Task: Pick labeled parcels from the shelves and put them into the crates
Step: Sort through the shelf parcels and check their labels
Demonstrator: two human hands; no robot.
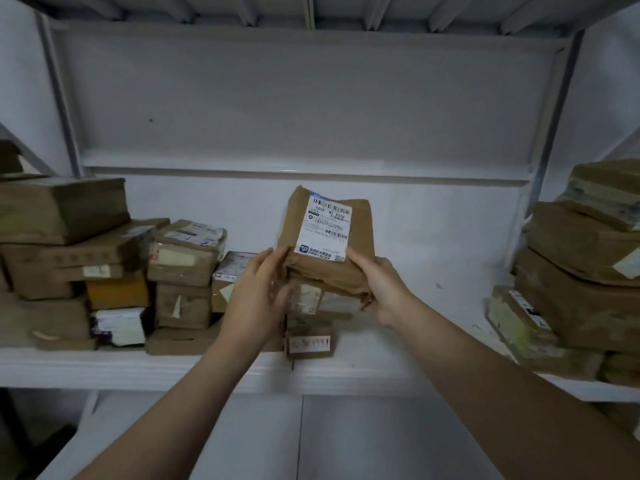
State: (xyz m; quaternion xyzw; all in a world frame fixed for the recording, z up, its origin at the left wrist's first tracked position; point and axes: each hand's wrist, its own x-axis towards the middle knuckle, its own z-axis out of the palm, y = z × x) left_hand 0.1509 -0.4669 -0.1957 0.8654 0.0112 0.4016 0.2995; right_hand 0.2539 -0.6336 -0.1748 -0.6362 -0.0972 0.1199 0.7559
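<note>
Two hands hold the labeled parcel (327, 237) upright above the shelf (138, 365): the right hand (381, 289) grips its lower corner, the left hand (256, 299) rests fairly flat against the opposite edge. With only one firm grip, the soft crumpled wrapper could buckle and slip, dropping onto the small box (308, 341) below.

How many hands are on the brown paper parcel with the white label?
2 on the brown paper parcel: left hand at its lower left edge, right hand gripping its lower right corner.

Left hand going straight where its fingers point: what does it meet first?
Probably the labeled parcel gripped by the right hand; the left hand sits right at its lower-left edge, depth unclear.
</note>
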